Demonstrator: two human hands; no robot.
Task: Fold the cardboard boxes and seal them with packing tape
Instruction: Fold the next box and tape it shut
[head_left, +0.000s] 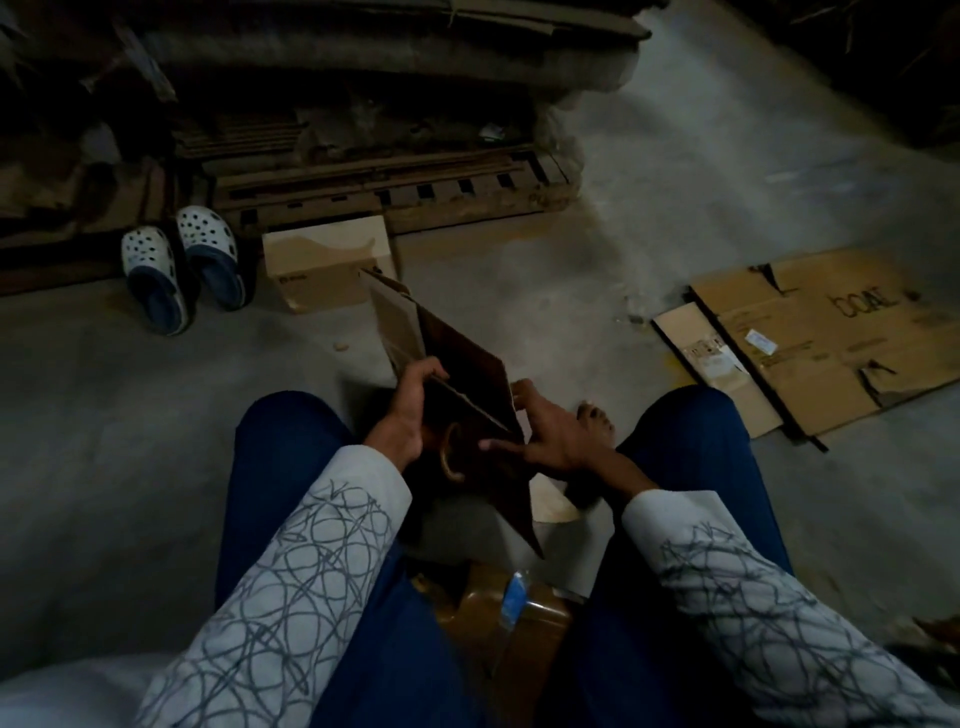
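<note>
Concrete floor (156, 441) below; left hand (410, 402) and right hand (558, 439) grip the seemingly light, stiff cardboard box (462, 364) by its edges.

Floor (130, 415) left of box (457, 374) is free. Behind box: carton (327, 265), clogs (182, 265) and pallet (389, 192) block. Right of box: flat cardboard (810, 338), lying low. Knees (280, 441) hem box on both sides.

a half-folded brown cardboard box (457, 364) is held tilted above the floor, with its dark panels spread apart and one lighter flap (397, 322) pointed away. a made-up pale box (327, 265) is set on the floor beyond it, and flattened cardboard sheets (810, 338) are laid out to the right.
</note>
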